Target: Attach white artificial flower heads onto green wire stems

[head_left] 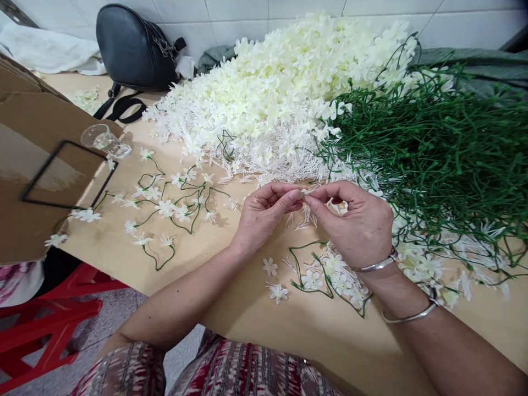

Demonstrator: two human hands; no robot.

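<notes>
My left hand [263, 213] and my right hand [357, 223] meet above the table, fingertips almost touching. Both pinch a small white flower part [304, 192], mostly hidden by the fingers. Beneath and behind them lie loose white stamens [284, 157] at the front of a big heap of cream artificial petals [305, 71]. A tangle of green plastic stems [449, 137] covers the right side. Nearer me, below my right hand, rest several white flowers [312, 279] with bent green stems. Two loose blossoms [278, 293] lie beside them. Joined flower sprigs [166, 208] spread out to the left.
At the left, a cardboard box [37, 165] stands by a clear plastic cup [106, 141] lying tilted. A black bag [134, 49] leans against the tiled wall [239, 11]. Red plastic stools [45, 330] are below the table's left edge.
</notes>
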